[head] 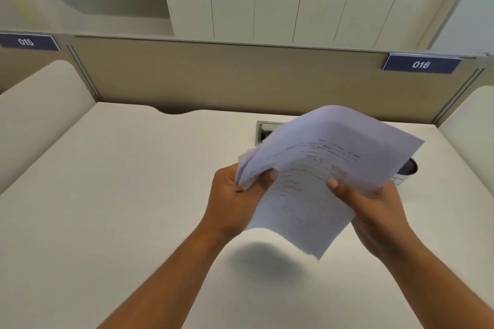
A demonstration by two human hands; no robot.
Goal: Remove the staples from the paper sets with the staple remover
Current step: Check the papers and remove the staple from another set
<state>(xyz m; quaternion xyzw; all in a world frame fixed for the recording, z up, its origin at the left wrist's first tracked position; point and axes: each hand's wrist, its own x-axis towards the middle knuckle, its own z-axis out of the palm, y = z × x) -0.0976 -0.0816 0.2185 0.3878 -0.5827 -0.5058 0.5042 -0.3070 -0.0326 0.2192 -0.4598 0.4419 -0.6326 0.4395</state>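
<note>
A set of white printed sheets [315, 168] hangs in the air above the desk, curled and tilted. My left hand [235, 197] pinches its left corner, thumb on top, where the pages bunch together. My right hand [374, 211] grips the lower right edge with the thumb pressed on the top page. No staple and no staple remover can be made out; the paper hides the desk behind it.
The white desk [133, 195] stretches in front, closed in by a beige partition [213, 77] with signs 015 and 016. A cable port [264, 132] sits at the back. A dark round object [409, 167] peeks out behind the paper at right.
</note>
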